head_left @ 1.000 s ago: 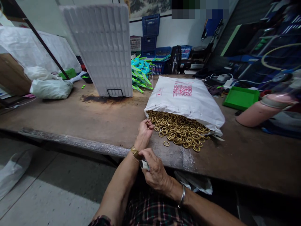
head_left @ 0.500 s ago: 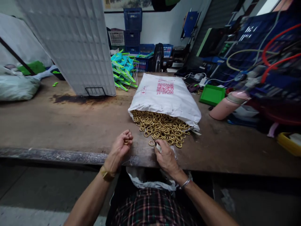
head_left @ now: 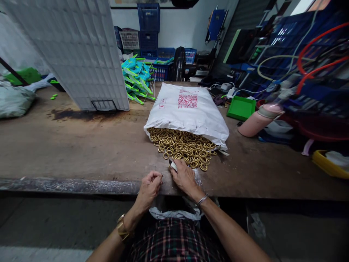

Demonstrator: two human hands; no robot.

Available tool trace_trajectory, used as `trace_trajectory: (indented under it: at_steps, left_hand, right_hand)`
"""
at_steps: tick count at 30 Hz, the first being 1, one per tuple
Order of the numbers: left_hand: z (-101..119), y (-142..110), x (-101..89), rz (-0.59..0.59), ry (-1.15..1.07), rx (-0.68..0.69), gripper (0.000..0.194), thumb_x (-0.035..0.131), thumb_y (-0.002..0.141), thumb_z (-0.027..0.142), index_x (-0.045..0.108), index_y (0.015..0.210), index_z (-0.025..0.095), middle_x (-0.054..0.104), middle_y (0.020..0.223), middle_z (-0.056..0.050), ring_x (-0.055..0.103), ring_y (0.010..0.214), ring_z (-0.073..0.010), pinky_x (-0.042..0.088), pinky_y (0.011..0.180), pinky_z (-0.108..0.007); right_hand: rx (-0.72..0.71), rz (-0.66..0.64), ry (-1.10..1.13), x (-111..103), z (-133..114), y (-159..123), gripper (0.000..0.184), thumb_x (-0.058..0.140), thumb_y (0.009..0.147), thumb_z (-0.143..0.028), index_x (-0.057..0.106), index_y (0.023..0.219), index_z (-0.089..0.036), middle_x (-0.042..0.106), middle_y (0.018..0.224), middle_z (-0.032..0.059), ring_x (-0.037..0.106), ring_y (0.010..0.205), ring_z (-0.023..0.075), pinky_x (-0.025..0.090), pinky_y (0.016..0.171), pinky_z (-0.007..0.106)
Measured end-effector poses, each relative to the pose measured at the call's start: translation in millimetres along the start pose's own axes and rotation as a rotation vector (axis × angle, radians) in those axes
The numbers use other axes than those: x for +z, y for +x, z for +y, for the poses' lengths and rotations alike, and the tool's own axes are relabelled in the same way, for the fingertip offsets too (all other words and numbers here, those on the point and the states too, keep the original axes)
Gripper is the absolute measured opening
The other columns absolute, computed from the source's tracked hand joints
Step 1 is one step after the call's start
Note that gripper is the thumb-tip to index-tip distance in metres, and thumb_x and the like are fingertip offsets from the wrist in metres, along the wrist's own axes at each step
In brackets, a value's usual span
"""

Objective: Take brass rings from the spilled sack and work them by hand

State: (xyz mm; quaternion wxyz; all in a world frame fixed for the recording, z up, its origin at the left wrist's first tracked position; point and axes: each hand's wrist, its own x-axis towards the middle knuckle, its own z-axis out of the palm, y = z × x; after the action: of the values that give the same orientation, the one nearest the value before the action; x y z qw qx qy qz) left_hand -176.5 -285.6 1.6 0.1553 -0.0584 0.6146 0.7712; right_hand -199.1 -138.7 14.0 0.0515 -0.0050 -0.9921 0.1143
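Observation:
A white sack [head_left: 188,111] lies on the brown worktable [head_left: 81,145] with a heap of gold rings [head_left: 182,147] spilling from its open mouth. My left hand [head_left: 149,186] is curled shut at the table's front edge; what its fingers pinch is too small to name. My right hand [head_left: 184,176] rests beside it, just below the rings, closed on a small white and dark object [head_left: 172,165]. A thin plastic bag [head_left: 174,213] hangs below the table edge over my lap.
A tall white panel [head_left: 79,51] stands at the back left beside turquoise parts [head_left: 137,78]. A green tray [head_left: 241,108], a pink bottle [head_left: 257,122] and a yellow tub [head_left: 328,163] sit at the right. Blue crates [head_left: 148,27] and hoses crowd the background.
My left hand has drawn back from the rings to the table edge beside my right hand. My right hand rose from my lap to the table near the rings. The view swung right.

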Motion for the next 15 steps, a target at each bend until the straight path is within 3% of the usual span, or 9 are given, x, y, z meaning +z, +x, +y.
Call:
trace_trajectory:
  at_steps: [4, 9, 12, 15]
  left_hand:
    - [-7, 5, 1.9, 0.03, 0.313, 0.266, 0.016, 0.051, 0.075, 0.029, 0.054, 0.083, 0.015, 0.046, 0.061, 0.004, 0.039, 0.052, -0.0082, 0.03, 0.049, -0.02]
    - [-12, 9, 3.6, -0.019, 0.551, 0.507, 0.023, 0.045, 0.081, 0.022, 0.054, 0.101, 0.015, 0.049, 0.066, 0.002, 0.044, 0.057, -0.0099, 0.037, 0.057, -0.022]
    - [-15, 10, 5.2, -0.105, 0.622, 0.631, 0.026, 0.045, 0.082, 0.021, 0.053, 0.106, 0.015, 0.055, 0.07, 0.0, 0.048, 0.059, -0.0105, 0.04, 0.058, -0.023]
    - [-15, 10, 9.0, -0.187, 0.63, 0.694, 0.024, 0.044, 0.083, 0.019, 0.055, 0.104, 0.015, 0.062, 0.084, -0.005, 0.056, 0.072, -0.0126, 0.044, 0.068, -0.024]
  right_hand:
    - [-0.061, 0.031, 0.092, 5, 8, -4, 0.017, 0.046, 0.083, -0.019, 0.052, 0.099, -0.019, 0.058, 0.097, 0.0065, 0.055, 0.078, 0.0164, 0.031, 0.059, 0.025]
    - [-0.017, 0.01, 0.481, 5, 17, -5, 0.011, 0.043, 0.078, -0.018, 0.053, 0.074, -0.018, 0.052, 0.062, -0.0007, 0.047, 0.058, 0.0125, 0.03, 0.055, 0.023]
    - [0.046, -0.113, 0.847, -1, 19, -8, 0.011, 0.045, 0.073, -0.022, 0.049, 0.064, -0.018, 0.044, 0.055, -0.0044, 0.04, 0.051, 0.0088, 0.029, 0.049, 0.02]
    - [0.188, -0.296, 1.163, -7, 19, -14, 0.007, 0.048, 0.068, -0.026, 0.048, 0.067, -0.019, 0.036, 0.049, -0.0092, 0.027, 0.038, 0.0049, 0.021, 0.038, 0.018]
